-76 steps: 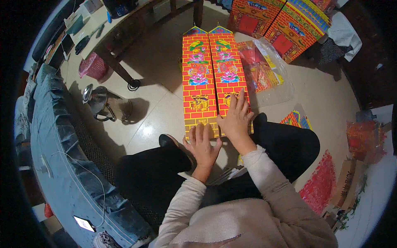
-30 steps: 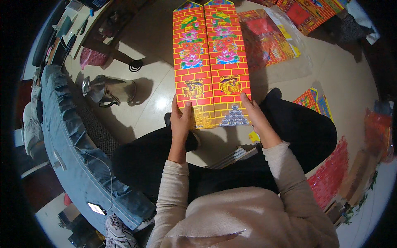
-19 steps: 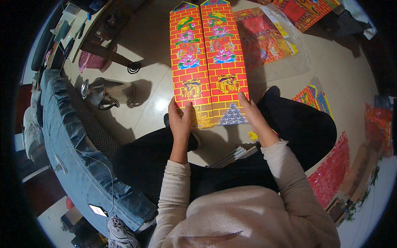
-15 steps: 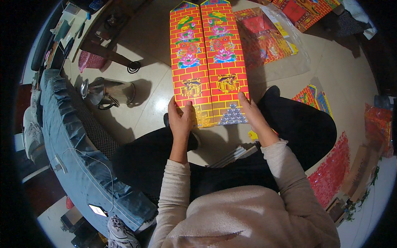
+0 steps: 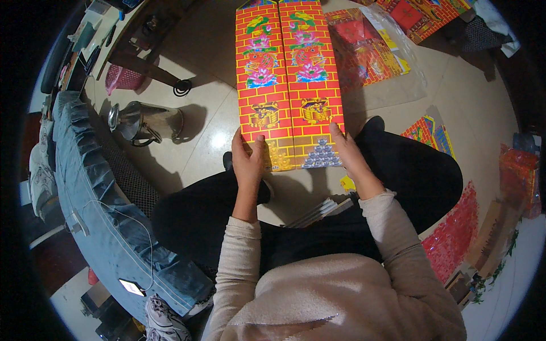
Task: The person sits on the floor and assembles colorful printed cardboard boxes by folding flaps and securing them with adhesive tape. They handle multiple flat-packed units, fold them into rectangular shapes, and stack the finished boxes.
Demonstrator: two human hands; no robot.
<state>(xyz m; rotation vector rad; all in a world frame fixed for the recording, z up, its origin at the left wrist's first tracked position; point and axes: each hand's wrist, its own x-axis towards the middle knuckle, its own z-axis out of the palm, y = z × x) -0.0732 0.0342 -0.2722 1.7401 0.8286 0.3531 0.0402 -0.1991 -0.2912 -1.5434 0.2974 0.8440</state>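
Observation:
Between my two hands is a long red cardboard piece with a yellow brick pattern, lotus flowers and fish. A seam runs down its middle, splitting it into two matching panels, and the far ends are pointed. My left hand grips its near left corner, thumb on the printed face. My right hand grips the near right edge, thumb also on top. The fingers beneath the card are hidden. It is held above the floor, over the gap between my knees.
Beyond it on the right lies a clear plastic bag of similar printed sheets. More printed card lies by my right knee. A metal kettle stands left, near a pink basket. A blue-covered seat curves along the left.
The cardboard piece has shifted slightly up and away from me, with both hands keeping their hold. The view has moved a little; the rest looks the same.

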